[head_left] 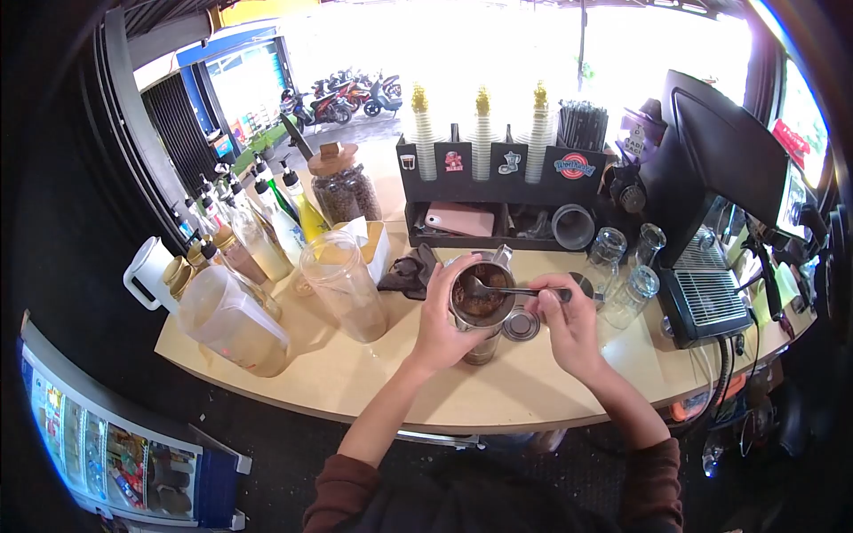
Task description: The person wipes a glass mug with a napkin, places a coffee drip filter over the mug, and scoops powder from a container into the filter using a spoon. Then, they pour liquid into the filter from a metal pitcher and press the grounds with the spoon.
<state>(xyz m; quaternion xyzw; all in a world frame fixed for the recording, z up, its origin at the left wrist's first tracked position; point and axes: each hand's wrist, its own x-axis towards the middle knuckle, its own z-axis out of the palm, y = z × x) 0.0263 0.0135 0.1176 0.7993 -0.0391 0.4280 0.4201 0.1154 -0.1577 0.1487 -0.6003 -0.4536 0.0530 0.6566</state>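
Note:
My left hand (442, 322) is wrapped around a metal pitcher (505, 317) that holds dark brown liquid (480, 306). A metal spoon (514, 290) dips into the liquid, its handle pinched in the fingers of my right hand (571, 330). Partly hidden beneath the pitcher, a glass (481, 354) shows at its lower end. Close by on the counter lies a round metal lid or disc (521, 325). A crumpled dark cloth (410, 274) rests to the left of the pitcher.
Left on the counter (426, 395) stand a clear tall jug (346, 293), a plastic pitcher (233, 324) and several pump bottles (267, 209). A black organizer (462, 191) with stacked cups stands behind. Upturned glasses (631, 298) and a black machine (706, 306) are at right.

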